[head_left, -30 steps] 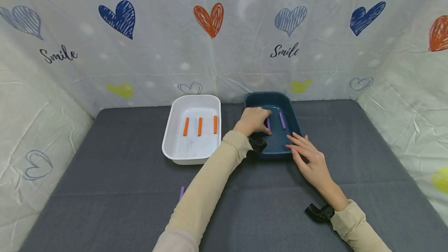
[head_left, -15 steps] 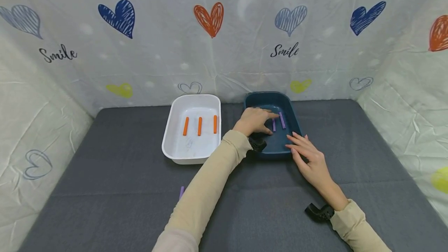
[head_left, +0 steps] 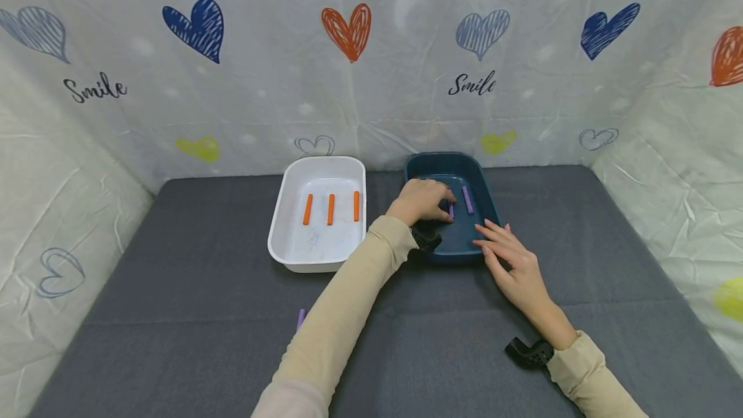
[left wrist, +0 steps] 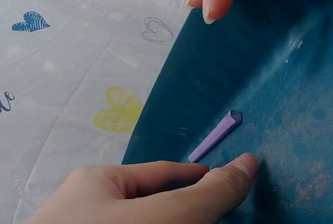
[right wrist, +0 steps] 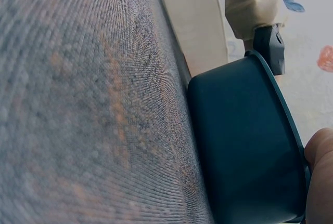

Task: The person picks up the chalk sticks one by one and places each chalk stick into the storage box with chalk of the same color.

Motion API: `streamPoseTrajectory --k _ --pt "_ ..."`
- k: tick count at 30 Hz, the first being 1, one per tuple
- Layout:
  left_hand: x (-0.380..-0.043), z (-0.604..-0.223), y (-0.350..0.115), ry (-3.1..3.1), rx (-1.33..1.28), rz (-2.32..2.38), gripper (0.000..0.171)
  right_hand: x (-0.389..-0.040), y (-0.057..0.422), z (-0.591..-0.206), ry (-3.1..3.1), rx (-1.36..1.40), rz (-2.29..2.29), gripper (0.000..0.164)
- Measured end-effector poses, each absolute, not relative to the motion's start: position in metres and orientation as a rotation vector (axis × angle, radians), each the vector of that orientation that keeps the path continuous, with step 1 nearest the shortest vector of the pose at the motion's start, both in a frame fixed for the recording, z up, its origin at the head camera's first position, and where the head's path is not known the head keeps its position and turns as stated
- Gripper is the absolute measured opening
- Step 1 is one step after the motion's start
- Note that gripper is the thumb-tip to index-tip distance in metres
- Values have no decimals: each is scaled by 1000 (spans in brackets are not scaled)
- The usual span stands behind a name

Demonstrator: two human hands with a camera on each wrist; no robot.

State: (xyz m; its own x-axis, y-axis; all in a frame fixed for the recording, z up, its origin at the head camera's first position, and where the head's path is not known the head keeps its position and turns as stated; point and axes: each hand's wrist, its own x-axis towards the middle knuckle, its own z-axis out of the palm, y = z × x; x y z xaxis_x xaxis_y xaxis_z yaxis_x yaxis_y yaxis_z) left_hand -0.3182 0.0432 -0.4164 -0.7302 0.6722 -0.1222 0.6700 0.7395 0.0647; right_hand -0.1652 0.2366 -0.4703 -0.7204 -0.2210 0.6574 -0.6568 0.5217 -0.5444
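My left hand (head_left: 422,201) reaches into the dark blue tray (head_left: 490,193), thumb and index finger pinching a slim purple stick (head_left: 451,211) near its two ends. To the right of it a second purple stick (head_left: 467,200) lies on the tray floor; this one also shows beyond my fingers in the left wrist view, where the held stick is hidden. At the tray's near right corner my right hand (head_left: 518,271) rests with loosely straight fingers over the rim. In the right wrist view a digit of the right hand (right wrist: 321,174) is against the rim.
A white tray (head_left: 277,231) stands to the left, with three orange sticks (head_left: 331,209) spaced apart inside. Another purple stick (head_left: 301,318) pokes out from behind the left sleeve on the grey cloth (head_left: 191,289). A printed curtain (head_left: 406,108) rises behind the trays.
The stick at my left hand moved right, then slightly back left. The left index finger stretched toward the other stick, then bent back. My right hand stayed still.
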Motion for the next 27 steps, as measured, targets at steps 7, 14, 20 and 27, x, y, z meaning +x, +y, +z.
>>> streamPoseTrajectory --k 7,14,20,27 --pt "-319 -417 44 2808 1106 5 46 -165 237 -470 -2253 710 1110 22" --pt "-320 -419 44 2820 1119 -8 41 -164 237 -471 -2263 702 1107 21" --pt "-320 -419 44 2836 1099 -24 41 -164 237 -470 -2266 703 1108 21" --pt "-321 -418 44 2859 1058 -41 45 -164 237 -470 -2262 709 1101 22"
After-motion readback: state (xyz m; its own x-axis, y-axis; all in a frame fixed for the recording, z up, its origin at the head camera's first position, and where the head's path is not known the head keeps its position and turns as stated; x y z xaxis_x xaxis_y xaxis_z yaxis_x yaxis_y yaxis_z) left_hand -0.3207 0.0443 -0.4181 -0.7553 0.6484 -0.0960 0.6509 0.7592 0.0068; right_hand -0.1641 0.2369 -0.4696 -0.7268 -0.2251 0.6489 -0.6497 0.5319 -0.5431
